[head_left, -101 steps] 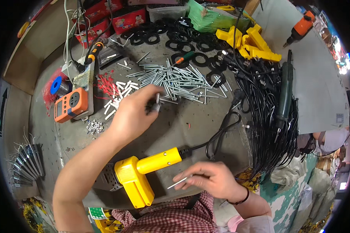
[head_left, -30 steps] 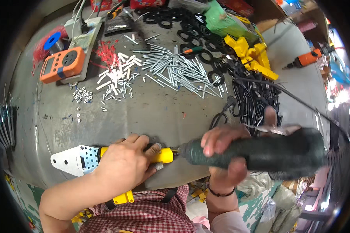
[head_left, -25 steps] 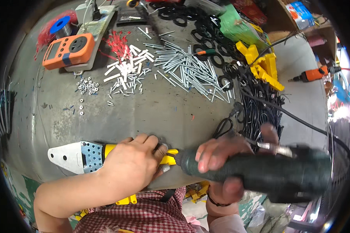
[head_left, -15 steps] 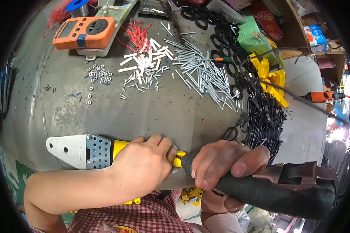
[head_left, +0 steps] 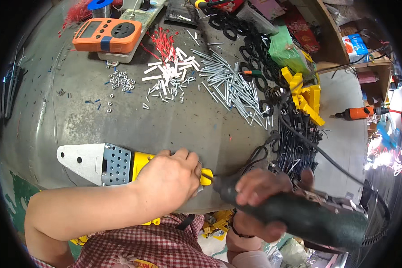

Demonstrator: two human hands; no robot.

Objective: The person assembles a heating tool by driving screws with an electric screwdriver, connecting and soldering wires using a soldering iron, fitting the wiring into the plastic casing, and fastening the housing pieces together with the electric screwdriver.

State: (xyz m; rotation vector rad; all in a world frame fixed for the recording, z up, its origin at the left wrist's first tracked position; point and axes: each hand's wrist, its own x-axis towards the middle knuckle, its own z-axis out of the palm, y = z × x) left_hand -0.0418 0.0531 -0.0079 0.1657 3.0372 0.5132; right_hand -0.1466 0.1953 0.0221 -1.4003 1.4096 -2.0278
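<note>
Head view: a yellow tool with a perforated metal plate (head_left: pixel 105 161) is clamped against the grey workbench (head_left: pixel 174 129) by the left hand (head_left: pixel 169 178). A dark green electric screwdriver (head_left: pixel 295 216) is gripped by the right hand (head_left: pixel 261 201), its tip set at the tool's yellow end.

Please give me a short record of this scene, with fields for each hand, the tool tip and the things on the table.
left hand: left hand grips the yellow tool with a metal plate
right hand: right hand holds the dark green electric screwdriver
tool tip: at the yellow tool's end
table: metal table with long screws, white spacers, orange meter
</note>
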